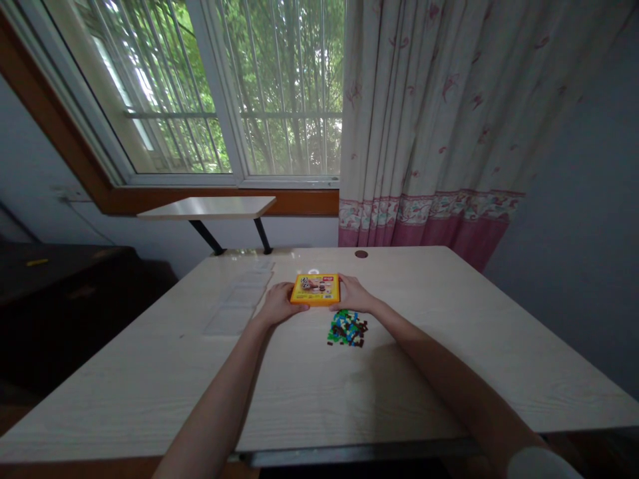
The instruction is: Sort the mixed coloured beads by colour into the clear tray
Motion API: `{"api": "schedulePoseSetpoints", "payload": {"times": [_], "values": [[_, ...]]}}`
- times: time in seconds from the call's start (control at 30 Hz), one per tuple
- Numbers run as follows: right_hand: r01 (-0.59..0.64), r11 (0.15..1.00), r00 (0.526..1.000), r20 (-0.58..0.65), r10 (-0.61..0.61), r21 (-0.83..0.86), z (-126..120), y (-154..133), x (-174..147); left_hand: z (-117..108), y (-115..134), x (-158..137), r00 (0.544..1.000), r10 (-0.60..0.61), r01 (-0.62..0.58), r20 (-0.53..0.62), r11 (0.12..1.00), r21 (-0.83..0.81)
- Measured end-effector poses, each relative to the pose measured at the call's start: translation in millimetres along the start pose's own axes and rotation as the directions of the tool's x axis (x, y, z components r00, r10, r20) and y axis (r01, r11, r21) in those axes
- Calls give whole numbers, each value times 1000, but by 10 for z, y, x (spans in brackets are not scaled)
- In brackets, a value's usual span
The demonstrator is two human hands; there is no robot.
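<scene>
Between my two hands is a flat yellow box (315, 290) with a printed picture label on its top face. My left hand (280, 303) is wrapped round its left side, the thumb along the front edge. On the right side, my right hand (352, 294) grips it in the same way. Whether the box rests on the table or is slightly raised, I cannot tell. Just in front of the box, below my right hand, lies a loose pile of small green, blue, white and dark brown toy bricks (348, 327).
A clear plastic tray (238, 301) lies left of my left hand on the pale wooden table (299, 392). A small raised shelf (214, 207) on black legs stands at the back left. A round brown cable-hole cap (361, 254) is near the back edge, by the curtain (424, 133).
</scene>
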State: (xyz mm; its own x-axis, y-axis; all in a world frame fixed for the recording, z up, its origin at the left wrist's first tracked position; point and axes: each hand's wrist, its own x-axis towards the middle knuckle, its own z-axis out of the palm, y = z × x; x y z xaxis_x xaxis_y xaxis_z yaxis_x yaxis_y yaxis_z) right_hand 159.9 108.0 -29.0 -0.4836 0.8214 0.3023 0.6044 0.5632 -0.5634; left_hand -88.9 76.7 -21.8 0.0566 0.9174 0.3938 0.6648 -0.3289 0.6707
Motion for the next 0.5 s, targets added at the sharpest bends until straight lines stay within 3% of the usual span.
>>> {"api": "schedulePoseSetpoints", "payload": {"times": [0.17, 0.5], "values": [[49, 992, 997, 58, -43, -117, -57, -12, 21, -11, -29, -13, 990, 36, -72, 136, 961, 268], [45, 962, 995, 96, -20, -268, -293, -56, 222, -65, 106, -23, 984, -15, -39, 179, 955, 294]]}}
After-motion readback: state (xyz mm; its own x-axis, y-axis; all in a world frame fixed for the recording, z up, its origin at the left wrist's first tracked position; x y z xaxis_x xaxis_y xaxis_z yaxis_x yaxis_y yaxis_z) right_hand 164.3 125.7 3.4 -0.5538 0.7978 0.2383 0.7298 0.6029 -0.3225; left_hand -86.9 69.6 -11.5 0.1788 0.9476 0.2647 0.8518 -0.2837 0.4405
